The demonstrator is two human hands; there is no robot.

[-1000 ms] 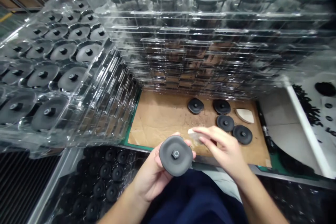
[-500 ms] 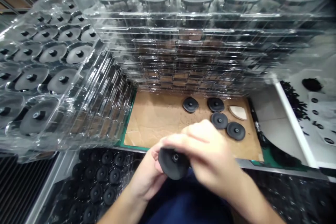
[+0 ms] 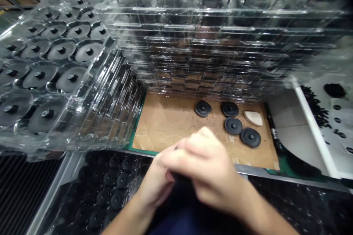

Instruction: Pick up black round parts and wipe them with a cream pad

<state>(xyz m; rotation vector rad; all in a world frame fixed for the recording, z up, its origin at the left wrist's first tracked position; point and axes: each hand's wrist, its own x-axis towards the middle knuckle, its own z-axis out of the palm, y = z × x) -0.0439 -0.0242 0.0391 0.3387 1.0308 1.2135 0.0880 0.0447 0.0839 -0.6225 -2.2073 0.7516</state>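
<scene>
My left hand (image 3: 157,178) and my right hand (image 3: 211,163) are closed together in front of my body, above the near edge of the work surface. Between them is a black rounded disc with a small central stud, now almost wholly covered by my fingers. The right fingers lie over the top, and the left hand cups from the side. Beyond the hands, similar black discs lie on a sheet of brown cardboard (image 3: 162,125): one disc (image 3: 203,108) stands apart, and one disc (image 3: 251,137) is at the right of a group. Beside them lies a pale wedge-shaped piece (image 3: 253,118).
A tall stack of clear plastic trays (image 3: 209,40) rises behind the cardboard. At the left, another tray stack (image 3: 107,95) holds grey discs. Lower left sits a tray of black discs (image 3: 109,178). A white bin edge (image 3: 317,132) and small black parts (image 3: 316,108) are at the right.
The black disc, plainly seen between my hands before, is now mostly hidden as my fingers have closed over it. The whole view has shifted slightly; the discs on the cardboard keep their places.
</scene>
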